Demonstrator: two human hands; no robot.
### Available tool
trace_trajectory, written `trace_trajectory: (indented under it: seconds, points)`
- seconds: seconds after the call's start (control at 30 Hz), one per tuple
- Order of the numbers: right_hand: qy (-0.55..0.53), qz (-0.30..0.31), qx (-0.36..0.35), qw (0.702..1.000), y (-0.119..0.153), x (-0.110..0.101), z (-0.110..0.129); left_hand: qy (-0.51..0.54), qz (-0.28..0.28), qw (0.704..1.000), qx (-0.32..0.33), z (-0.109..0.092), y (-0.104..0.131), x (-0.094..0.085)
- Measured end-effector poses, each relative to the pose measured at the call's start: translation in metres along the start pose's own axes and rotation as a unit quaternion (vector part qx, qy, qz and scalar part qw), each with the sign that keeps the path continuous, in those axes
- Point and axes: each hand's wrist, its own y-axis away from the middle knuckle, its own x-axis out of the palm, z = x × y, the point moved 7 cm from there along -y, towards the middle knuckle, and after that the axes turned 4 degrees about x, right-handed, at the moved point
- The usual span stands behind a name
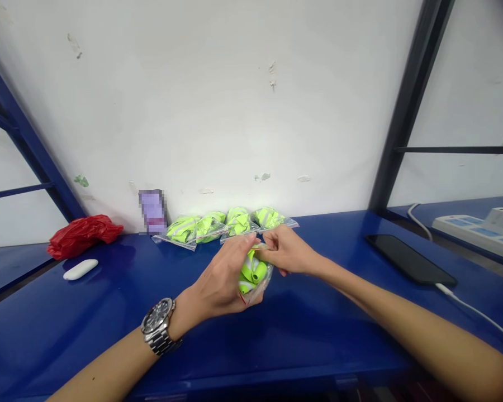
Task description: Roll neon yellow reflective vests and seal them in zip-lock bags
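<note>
Lime-yellow cloth with pale bands sits bunched inside a clear bag, held above the blue surface between the person's 2 hands. The left hand, a metal watch at its wrist, wraps its fingers round the bag's left side, gripping it. The right hand has its fingers curled at the bag's top; whether they pinch the rim or the cloth cannot be told. Behind the hands, 4 packs of similar cloth lie in a row near the white wall. Left of them, a pixelated item stands by the wall, with crumpled red plastic and a white case farther left. At right lies a black phone with a white cable plugged in; beyond it, a power strip.
</note>
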Motion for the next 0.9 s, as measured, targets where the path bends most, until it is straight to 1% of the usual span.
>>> trace_trajectory:
  seconds: [0.07,0.1,0.17,0.2,0.23,0.3,0.4,0.47,0.6,0.73,0.8,0.9]
  points:
    - [0.08,-0.052,-0.012,0.995,0.0,0.003,0.003,0.008,0.031,0.999,0.022,-0.007,-0.001,0.008]
    - [0.118,-0.064,-0.021,0.991,0.0,0.006,0.003,0.009,0.053,0.998,0.035,-0.01,0.0,0.012]
    - [0.166,-0.067,-0.031,0.983,-0.003,0.011,0.001,0.004,0.082,0.995,0.047,-0.012,0.001,0.019]
    - [0.169,-0.067,-0.034,0.983,-0.004,0.011,-0.001,0.001,0.086,0.996,0.04,-0.011,0.002,0.02]
    - [0.158,-0.073,-0.039,0.984,-0.005,0.009,-0.003,0.003,0.081,0.996,0.026,-0.008,0.003,0.02]
    - [0.099,-0.08,-0.052,0.99,-0.007,0.003,-0.004,0.009,0.051,0.999,-0.001,-0.001,0.004,0.015]
    - [-0.011,-0.045,-0.065,0.997,-0.004,-0.003,0.0,0.007,0.007,1.0,-0.002,0.003,0.004,0.005]
    - [-0.043,-0.023,-0.072,0.996,-0.001,-0.003,0.007,-0.004,-0.001,1.0,-0.004,0.004,0.003,0.002]
    - [-0.031,-0.015,-0.102,0.994,0.005,0.001,0.022,-0.029,-0.014,0.999,-0.005,0.002,0.002,-0.001]
    - [0.029,-0.058,-0.109,0.992,0.005,0.004,0.025,-0.024,-0.02,0.999,0.012,-0.001,0.001,-0.001]
    - [0.04,-0.074,-0.103,0.991,0.004,0.005,0.023,-0.015,-0.009,1.0,0.02,-0.003,0.001,0.001]
    - [0.035,-0.086,-0.084,0.992,0.003,0.008,0.018,-0.005,0.022,0.999,0.027,-0.007,0.002,0.006]
